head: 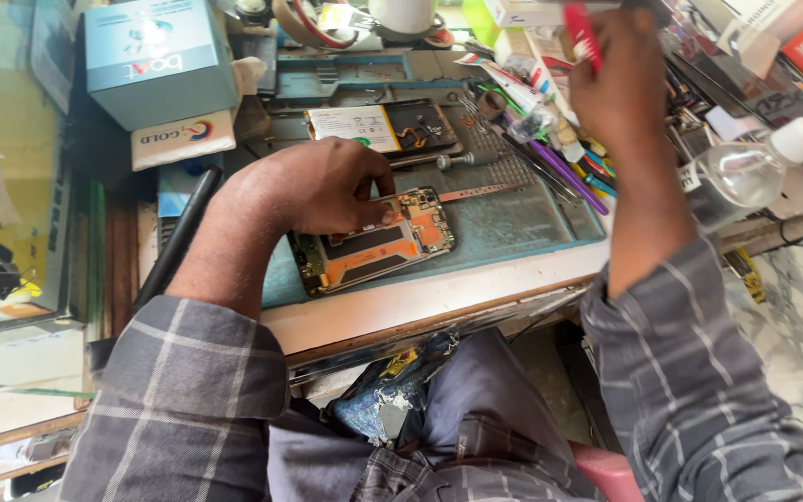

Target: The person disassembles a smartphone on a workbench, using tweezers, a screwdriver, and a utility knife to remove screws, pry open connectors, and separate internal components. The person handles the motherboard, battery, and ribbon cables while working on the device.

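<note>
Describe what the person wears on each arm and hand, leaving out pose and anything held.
Both arms wear grey shirt sleeves checked with thin pale lines, pushed up to about the elbow. The left hand and right hand are bare: no gloves, rings, watch or bands show.

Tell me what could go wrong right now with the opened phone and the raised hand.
1. The left hand presses on the opened phone, which lies near the blue mat's front edge; a slip might push it off.
2. The right hand lifts a red tool over crowded tools and a clear bottle; it could knock them.
</note>
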